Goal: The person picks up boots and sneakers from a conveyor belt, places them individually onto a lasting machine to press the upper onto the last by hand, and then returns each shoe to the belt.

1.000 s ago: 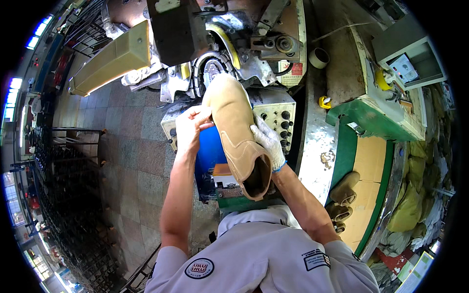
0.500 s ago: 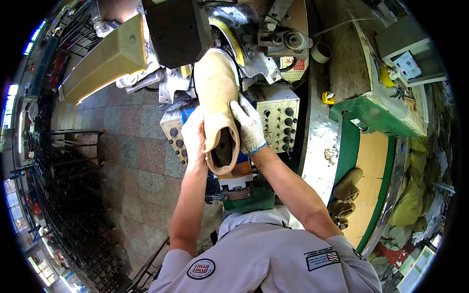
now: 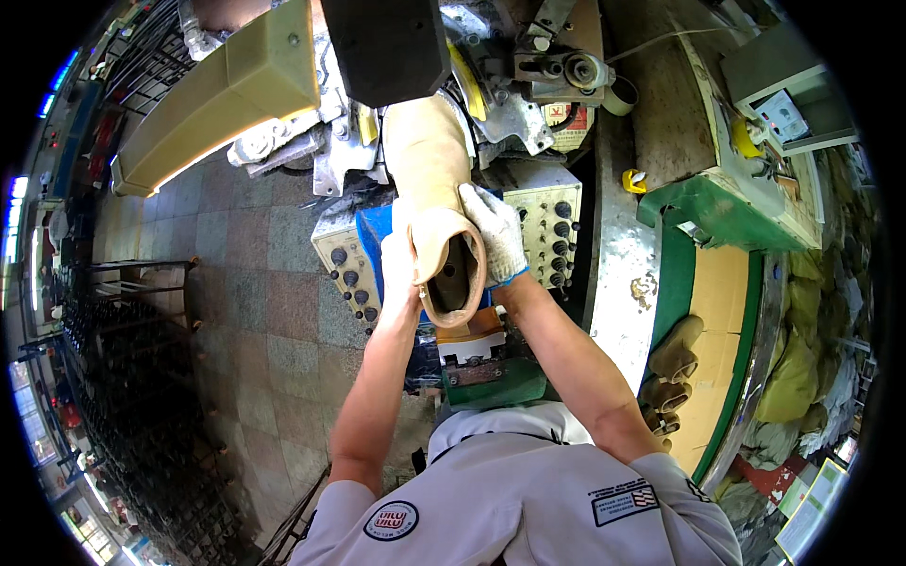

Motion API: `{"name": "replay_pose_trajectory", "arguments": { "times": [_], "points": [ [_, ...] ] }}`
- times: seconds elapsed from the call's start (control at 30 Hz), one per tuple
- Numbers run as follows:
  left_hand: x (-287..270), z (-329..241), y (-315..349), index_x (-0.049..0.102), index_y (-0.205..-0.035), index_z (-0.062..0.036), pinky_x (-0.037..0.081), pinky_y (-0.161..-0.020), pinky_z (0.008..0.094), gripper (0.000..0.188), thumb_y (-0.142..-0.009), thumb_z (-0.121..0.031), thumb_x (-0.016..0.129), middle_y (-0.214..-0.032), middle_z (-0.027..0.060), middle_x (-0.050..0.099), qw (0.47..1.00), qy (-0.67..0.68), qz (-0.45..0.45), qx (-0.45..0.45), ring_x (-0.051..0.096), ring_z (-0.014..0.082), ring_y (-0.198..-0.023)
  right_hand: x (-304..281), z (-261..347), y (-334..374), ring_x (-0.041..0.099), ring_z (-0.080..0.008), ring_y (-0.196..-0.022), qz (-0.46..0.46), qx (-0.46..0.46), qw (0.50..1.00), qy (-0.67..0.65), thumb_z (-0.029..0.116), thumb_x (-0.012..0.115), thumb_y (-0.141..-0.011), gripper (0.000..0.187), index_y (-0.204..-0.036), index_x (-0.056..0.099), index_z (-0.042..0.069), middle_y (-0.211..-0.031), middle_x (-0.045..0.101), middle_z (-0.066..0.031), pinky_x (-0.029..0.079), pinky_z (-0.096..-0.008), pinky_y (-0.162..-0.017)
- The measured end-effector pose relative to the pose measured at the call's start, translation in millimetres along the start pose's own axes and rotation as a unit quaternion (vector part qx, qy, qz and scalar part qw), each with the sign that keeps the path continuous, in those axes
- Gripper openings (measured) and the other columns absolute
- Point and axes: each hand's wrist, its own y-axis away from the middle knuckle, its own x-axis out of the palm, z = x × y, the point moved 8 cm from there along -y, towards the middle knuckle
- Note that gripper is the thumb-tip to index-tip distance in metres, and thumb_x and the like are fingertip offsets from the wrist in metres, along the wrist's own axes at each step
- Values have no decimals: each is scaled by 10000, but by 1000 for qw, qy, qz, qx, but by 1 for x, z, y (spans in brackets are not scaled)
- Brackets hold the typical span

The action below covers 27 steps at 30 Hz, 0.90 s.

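A tan shoe upper [image 3: 427, 156] is stretched over a dark last, whose top shows inside the ankle opening. Its toe end sits in a metal lasting machine [image 3: 514, 123], partly under a black block [image 3: 387, 52], and its heel end points toward me. My left hand [image 3: 400, 250], pale in the bright light, is closed against the left side of the heel. On the other side my right hand [image 3: 495, 231], in a white knitted glove with a blue cuff, grips the shoe with its fingers along the side. Both hands' undersides are hidden.
Control panels with black knobs [image 3: 543, 231] flank the shoe below the machine. A beige curved cover [image 3: 226, 94] juts out at left. To the right, more tan shoes [image 3: 677, 349] lie on a cardboard-lined shelf beside a bench [image 3: 670, 113]. Dark racks [image 3: 123, 406] stand at far left.
The whole scene has shifted slightly right in the picture with my head. The shoe's heel end has swung a little right, both hands staying on it.
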Motion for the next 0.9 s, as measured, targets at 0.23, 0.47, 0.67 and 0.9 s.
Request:
{"name": "replay_pose_trajectory", "arguments": {
  "times": [0.23, 0.47, 0.67, 0.9],
  "points": [
    [19, -21, 14, 683, -1186, 51, 583, -790, 303, 517, -1117, -401, 442, -1071, 119, 749, 997, -33, 28, 67, 721, 153, -900, 0, -10, 1, 665, -180, -955, -19, 89, 993, -71, 241, 674, -987, 414, -1214, 659, -104, -1099, 728, -165, 554, -315, -848],
    [19, -11, 5, 622, -1220, 13, 594, -759, 298, 473, -1123, -401, 414, -1012, 90, 735, 994, -27, 38, 98, 718, 153, -846, -1, -25, 6, 646, -138, -955, -5, 33, 999, 41, 263, 663, -1006, 396, -1196, 683, -83, -1105, 734, -118, 534, -302, -853],
    [8, -4, 1, 580, -1286, 4, 579, -825, 311, 367, -1117, -287, 434, -1099, 122, 731, 989, -65, 66, 115, 715, 170, -910, 8, -23, 14, 632, -136, -988, -31, 294, 927, -229, 315, 643, -1019, 444, -1249, 670, -63, -1134, 724, -94, 520, -304, -889],
    [1, -36, 21, 626, -1304, 12, 546, -884, 319, 438, -1109, -342, 458, -1118, 125, 733, 973, -206, -12, 104, 700, 198, -1002, -19, -29, 26, 645, -201, -1100, 17, 295, 920, -257, 363, 648, -1015, 608, -1443, 525, -51, -1339, 647, -116, 527, -338, -942]
  ]
}}
